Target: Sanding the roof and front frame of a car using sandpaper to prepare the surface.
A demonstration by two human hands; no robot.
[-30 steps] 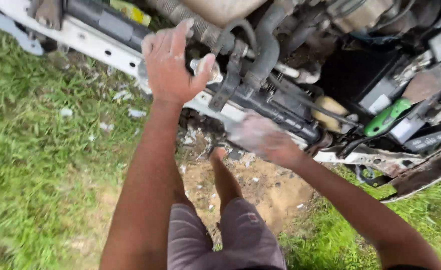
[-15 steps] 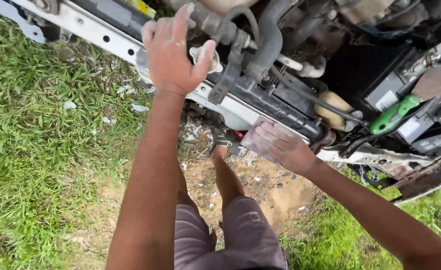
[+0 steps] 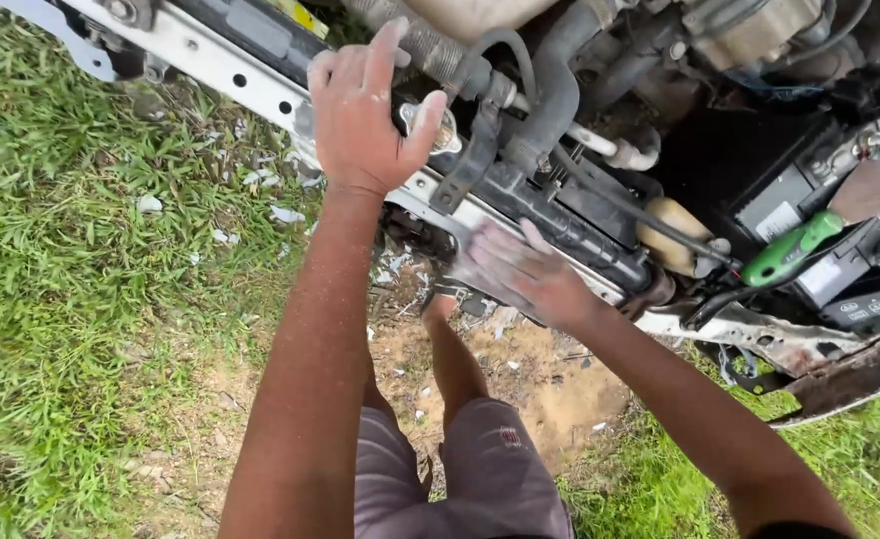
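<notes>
Head view, hands: two, both the person's own, reaching forward into an open engine bay.
Left hand (image 3: 360,115): fingers spread wide and laid flat on the white painted metal front crossbar (image 3: 225,72); it grips nothing. The thumb tip sits just beside a small round metal radiator cap (image 3: 432,125).
Right hand (image 3: 525,274): fingers (image 3: 485,250) extended and close together, pressed against the lower edge of the long black plastic radiator top (image 3: 560,215); whether they curl around anything underneath cannot be told, and the hand is blurred.
Crossbar, long axis: runs from upper left to lower right, passing under both hands.
Hoses: two thick dark rubber hoses (image 3: 550,90) just beyond the left fingertips.
Screwdriver: one, with a green handle (image 3: 789,250), well to the right of the right hand, pointing down-left.
Ground: grass (image 3: 70,299) and a bare dirt patch (image 3: 520,369).
</notes>
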